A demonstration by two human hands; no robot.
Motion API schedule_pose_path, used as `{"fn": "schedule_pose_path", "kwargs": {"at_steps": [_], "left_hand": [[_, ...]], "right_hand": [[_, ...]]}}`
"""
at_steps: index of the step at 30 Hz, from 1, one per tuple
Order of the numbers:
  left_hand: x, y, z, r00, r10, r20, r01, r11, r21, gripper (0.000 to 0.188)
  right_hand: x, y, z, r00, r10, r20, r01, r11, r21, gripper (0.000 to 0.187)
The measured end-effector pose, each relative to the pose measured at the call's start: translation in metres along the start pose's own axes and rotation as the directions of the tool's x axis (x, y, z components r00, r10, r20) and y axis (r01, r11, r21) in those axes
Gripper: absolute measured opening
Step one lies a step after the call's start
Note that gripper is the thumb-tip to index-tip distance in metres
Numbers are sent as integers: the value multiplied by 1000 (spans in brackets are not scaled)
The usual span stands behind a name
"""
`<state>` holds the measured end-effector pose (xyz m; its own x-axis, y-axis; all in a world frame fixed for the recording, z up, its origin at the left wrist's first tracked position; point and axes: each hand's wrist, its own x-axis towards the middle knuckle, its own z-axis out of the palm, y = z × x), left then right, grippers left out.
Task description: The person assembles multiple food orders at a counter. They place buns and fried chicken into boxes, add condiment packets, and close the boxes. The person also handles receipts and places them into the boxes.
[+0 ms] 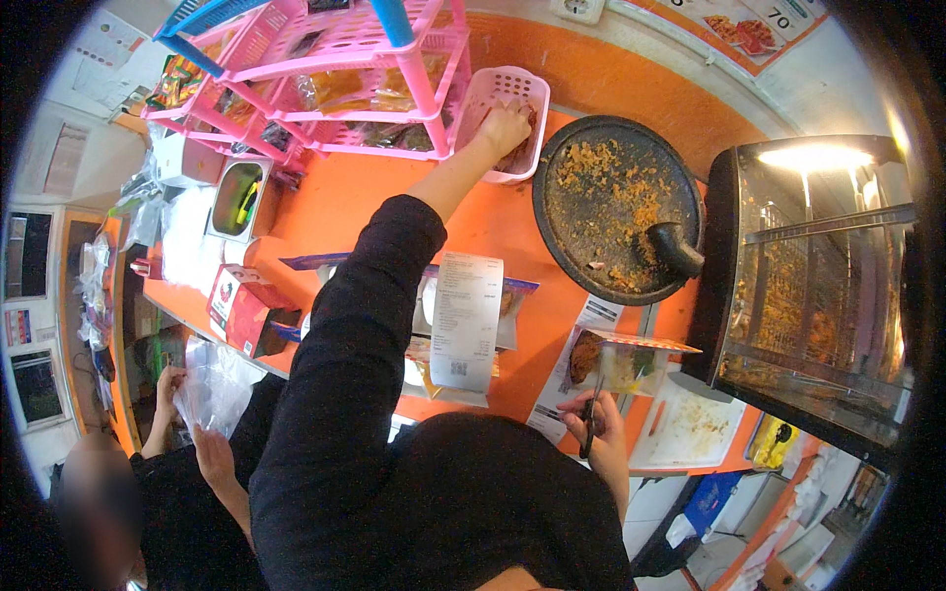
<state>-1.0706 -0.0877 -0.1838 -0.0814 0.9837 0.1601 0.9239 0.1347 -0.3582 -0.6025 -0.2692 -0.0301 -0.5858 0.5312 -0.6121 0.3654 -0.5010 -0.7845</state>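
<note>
My left arm stretches far forward, and my left hand (506, 126) reaches down into a pink perforated basket (486, 96). Small reddish-brown items lie under its fingers; the fingertips are hidden, so I cannot tell whether they grip anything. Close to my body, my right hand (606, 433) is closed round a slim black-handled tool (589, 429) with a thin pointed end, perhaps scissors. Just beyond it stands a clear-fronted food pack (631, 370) with a dark brown fried piece and something pale yellow-green. A long printed receipt (467, 320) hangs on upright packs beside my left arm.
A stone mortar plate (581, 222) with orange crumbs and a pestle (676, 250) lies right of the basket. A lit glass food warmer (798, 276) stands far right, a white cutting board (680, 433) nearer. A pink rack (374, 108) rises left; a co-worker's hands (212, 453) hold a clear bag.
</note>
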Motion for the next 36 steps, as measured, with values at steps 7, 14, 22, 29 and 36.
{"fn": "schedule_pose_path", "kwargs": {"at_steps": [7, 14, 22, 29, 36], "left_hand": [[-22, -15, -93, 972, -146, 186, 205, 913, -353, 21], [-119, -31, -244, 978, -199, 59, 162, 551, -819, 22], [-274, -56, -350, 852, -428, 301, 420, 215, -882, 18], [-327, -48, -301, 773, -517, 367, 609, 445, -656, 20], [-331, -41, -233, 763, -344, 547, 645, 351, -679, 21]], "right_hand": [[3, 8, 0, 993, -79, 90, 78, 997, 16, 33], [-2, 10, -6, 962, -213, 173, 226, 973, -56, 30], [-15, 10, -13, 950, -204, 237, 239, 962, -133, 28], [-21, 17, -16, 935, -185, 302, 242, 956, -163, 31], [-28, 21, -21, 922, -216, 321, 290, 935, -204, 31]]}}
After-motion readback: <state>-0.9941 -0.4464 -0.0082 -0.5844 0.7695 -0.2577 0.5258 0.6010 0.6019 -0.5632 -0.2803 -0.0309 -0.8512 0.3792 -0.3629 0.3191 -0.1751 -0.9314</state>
